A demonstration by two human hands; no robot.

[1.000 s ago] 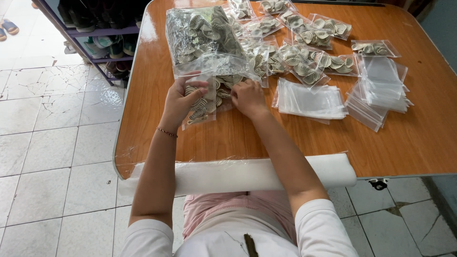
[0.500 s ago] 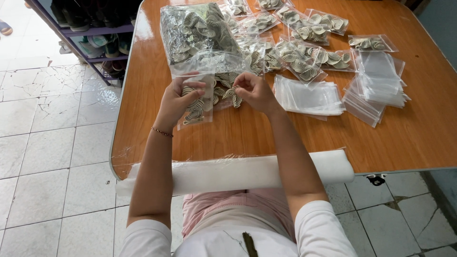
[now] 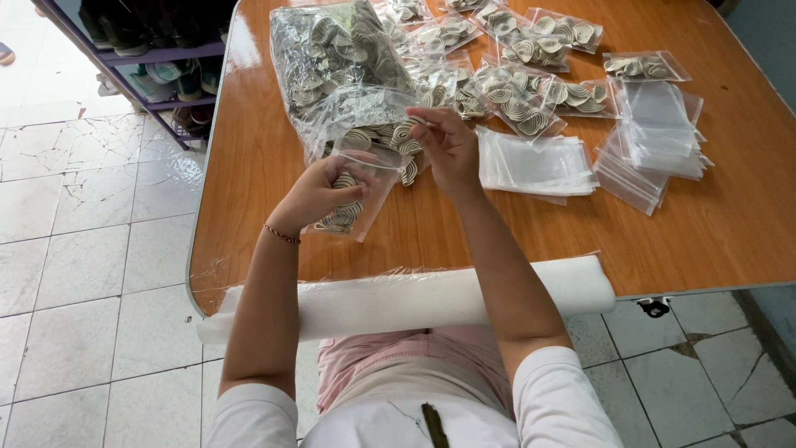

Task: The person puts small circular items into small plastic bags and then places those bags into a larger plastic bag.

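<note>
My left hand (image 3: 319, 192) grips a small clear plastic bag (image 3: 355, 195) partly filled with round striped discs, held just above the wooden table (image 3: 464, 232). My right hand (image 3: 446, 143) pinches one or two striped discs (image 3: 412, 126) above the bag's mouth. Just beyond both hands lies a large clear bag (image 3: 336, 62) packed with many of the same discs, its opening toward me with loose discs spilling out.
Several filled small bags (image 3: 531, 50) lie at the table's far side. Stacks of empty clear bags (image 3: 535, 162) (image 3: 655, 137) sit right of my hands. A white foam roll (image 3: 414, 299) runs along the near edge. A shoe rack (image 3: 157, 50) stands at the left on cracked tile floor.
My right hand lifted from the small bag toward the big bag's opening and now pinches discs. The left hand tilted the small bag slightly.
</note>
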